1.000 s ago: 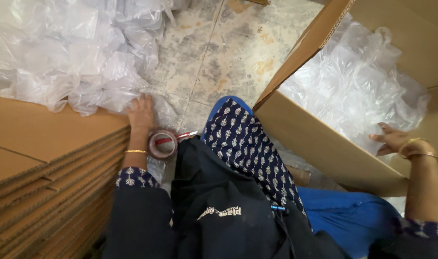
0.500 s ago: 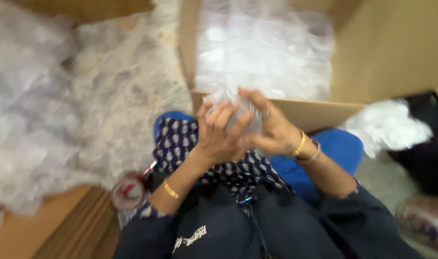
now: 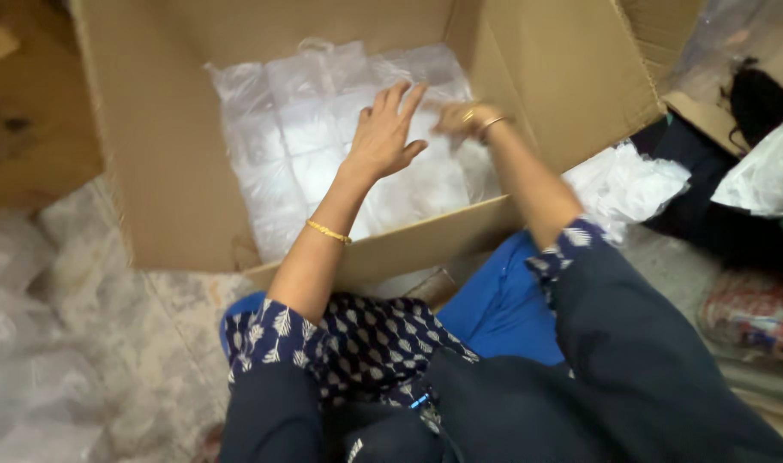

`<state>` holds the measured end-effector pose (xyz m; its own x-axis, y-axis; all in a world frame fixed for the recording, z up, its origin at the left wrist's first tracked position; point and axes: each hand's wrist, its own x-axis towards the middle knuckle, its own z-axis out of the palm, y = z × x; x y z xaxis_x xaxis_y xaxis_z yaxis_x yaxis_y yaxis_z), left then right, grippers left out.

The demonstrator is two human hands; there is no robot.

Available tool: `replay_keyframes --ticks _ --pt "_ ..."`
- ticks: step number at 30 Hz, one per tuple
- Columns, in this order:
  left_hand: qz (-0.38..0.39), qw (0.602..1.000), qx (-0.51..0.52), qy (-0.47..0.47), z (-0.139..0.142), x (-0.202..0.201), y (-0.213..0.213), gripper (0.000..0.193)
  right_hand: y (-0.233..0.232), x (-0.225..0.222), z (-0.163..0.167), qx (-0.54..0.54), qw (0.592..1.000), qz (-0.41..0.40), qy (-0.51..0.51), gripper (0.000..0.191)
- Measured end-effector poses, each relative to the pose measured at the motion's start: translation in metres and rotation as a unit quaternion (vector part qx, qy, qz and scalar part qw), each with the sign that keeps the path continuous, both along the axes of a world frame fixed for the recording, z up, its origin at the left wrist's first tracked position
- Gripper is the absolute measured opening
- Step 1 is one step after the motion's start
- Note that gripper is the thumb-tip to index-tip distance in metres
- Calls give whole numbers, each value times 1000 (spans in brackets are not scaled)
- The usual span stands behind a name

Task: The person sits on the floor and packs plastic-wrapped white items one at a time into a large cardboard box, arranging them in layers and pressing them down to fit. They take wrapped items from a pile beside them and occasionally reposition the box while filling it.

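Head view: both hands are seen reaching over the near wall of a large open cardboard box [image 3: 143,154]. The left hand [image 3: 384,137] is spread wide, fingers fanned and palm down, and is laid flat on the layer of clear plastic packets [image 3: 288,137] that fills the bottom of the box. The right hand [image 3: 462,118] lies just to the right of the left one, close to the box's right wall; its fingers are curled down onto the same layer, but whether a packet is pinched or merely pressed cannot be told, since the fingertips are partly hidden.

The packets are set in tidy rows beneath and beyond both hands, touching one another. They are judged to be light, soft and slippery, with thin film that gives under a palm and slides easily against its neighbours; a hold is best taken at a packet's edge or corner, where the film can be gathered, rather than on the smooth flat face.

More loose plastic [image 3: 31,369] is heaped on the floor to the left of the left forearm, well apart from the box. A crumpled white bag [image 3: 623,184] lies just outside the box, to the right of the right forearm.
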<state>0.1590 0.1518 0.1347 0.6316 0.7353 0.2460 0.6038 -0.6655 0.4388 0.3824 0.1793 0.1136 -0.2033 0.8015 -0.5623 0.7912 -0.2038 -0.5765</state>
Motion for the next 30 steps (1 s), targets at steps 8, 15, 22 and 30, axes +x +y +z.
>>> replay_keyframes --ticks 8,15,22,30 --pt "-30 994 -58 84 -41 -12 4 79 -83 -33 32 227 946 96 -212 55" --pt "-57 986 -50 -148 23 -7 -40 48 -291 94 55 577 775 -255 28 19" --pt "-123 981 30 -145 35 45 -94 49 -243 164 -55 376 900 -122 -184 89" --pt "-29 983 12 -179 41 -12 -112 38 -213 151 -117 304 909 -186 -216 82"
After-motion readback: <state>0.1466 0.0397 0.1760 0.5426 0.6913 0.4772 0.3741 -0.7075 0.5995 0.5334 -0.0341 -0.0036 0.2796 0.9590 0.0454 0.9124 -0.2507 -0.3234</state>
